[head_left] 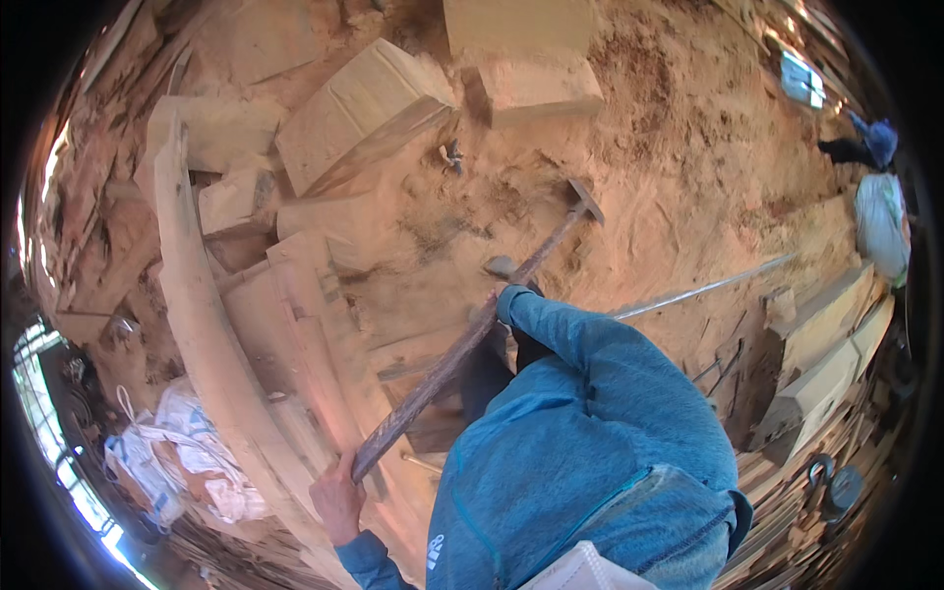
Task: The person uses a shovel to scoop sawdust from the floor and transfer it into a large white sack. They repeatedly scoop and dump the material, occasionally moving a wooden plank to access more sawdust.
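A long-handled hoe (438, 380) slants across the middle of the head view. Its blade (588, 201) rests on the ground, which is thick with reddish sawdust. My left hand (339, 498) is wrapped round the handle close to its near end. Farther up the shaft, my right hand (503, 296) grips it too, mostly covered by the blue sleeve. A small grey stone-like lump (500, 265) lies beside the shaft, just beyond my right hand.
Thick timber blocks (364, 113) lie beyond and to the left, along with a long curved slab (192, 265). White sacks (187, 452) sit at left. A thin metal bar (703, 286) and squared beams (821, 364) lie right. Another person (872, 143) is at far right, near a white sack (882, 228).
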Demonstrator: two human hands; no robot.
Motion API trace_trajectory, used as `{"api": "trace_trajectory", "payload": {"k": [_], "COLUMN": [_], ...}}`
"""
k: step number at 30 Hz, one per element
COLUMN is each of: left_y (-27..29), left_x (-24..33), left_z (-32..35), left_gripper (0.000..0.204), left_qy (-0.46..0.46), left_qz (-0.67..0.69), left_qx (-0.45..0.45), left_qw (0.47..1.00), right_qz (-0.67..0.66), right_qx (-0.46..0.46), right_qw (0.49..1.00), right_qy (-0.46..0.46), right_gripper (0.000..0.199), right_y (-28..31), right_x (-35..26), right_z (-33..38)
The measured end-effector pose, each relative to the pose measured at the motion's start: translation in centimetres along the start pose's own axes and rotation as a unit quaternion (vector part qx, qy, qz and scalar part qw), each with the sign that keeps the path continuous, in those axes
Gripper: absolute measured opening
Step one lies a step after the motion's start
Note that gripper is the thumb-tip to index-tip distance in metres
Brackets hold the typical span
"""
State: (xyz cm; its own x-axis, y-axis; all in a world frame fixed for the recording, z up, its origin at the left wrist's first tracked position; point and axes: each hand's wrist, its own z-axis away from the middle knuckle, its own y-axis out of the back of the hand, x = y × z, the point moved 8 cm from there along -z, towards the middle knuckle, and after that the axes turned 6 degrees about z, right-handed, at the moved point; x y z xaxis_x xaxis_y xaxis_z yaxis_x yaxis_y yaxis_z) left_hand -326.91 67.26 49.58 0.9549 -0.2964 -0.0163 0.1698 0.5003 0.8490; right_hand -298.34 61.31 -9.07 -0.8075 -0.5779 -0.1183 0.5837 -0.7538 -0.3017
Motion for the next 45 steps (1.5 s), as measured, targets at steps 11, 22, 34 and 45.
{"api": "trace_trajectory", "payload": {"k": [11,22,34,45], "left_y": [6.0,-1.2,1.1,9.6], "left_x": [-4.4,-6.6,-4.2,-5.2], "left_z": [6.1,6.3,-0.2,3.1], "left_gripper": [0.044,0.044,0.045,0.044], "left_qy": [0.084,-0.006,-0.131,-0.026], "left_qz": [-0.172,-0.005,-0.006,-0.133], "left_qx": [0.1,0.103,0.082,0.134], "left_qw": [0.976,0.995,0.988,0.982], "right_qz": [-0.093,-0.111,0.003,-0.176], "right_qx": [-0.043,0.111,0.084,-0.017], "right_qw": [0.993,0.987,0.996,0.984], "right_qy": [-0.053,0.008,0.024,-0.006], "right_gripper": [0.021,0.023,0.02,0.018], "right_y": [-19.7,-1.9,-0.8,-17.3], "right_x": [3.8,6.1,5.3,4.3], "right_z": [6.5,9.5,4.7,10.8]}}
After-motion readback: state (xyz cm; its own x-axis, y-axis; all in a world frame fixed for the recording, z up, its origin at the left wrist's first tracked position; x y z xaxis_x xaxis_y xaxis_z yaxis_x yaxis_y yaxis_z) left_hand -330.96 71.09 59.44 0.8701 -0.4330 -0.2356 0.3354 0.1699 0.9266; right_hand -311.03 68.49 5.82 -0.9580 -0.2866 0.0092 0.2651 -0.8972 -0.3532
